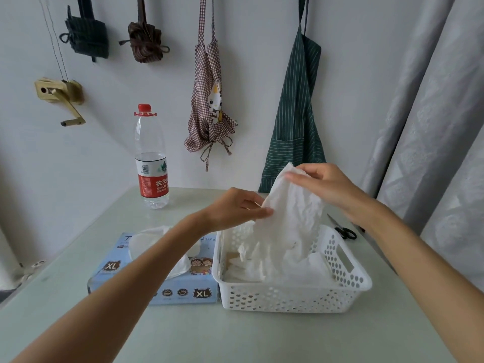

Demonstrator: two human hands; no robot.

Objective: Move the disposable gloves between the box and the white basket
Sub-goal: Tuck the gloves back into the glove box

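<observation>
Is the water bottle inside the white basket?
No, the water bottle stands on the table behind the glove box, outside the white basket.

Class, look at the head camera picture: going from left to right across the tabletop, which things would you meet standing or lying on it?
Water bottle → blue glove box → white basket → black-handled scissors.
</observation>
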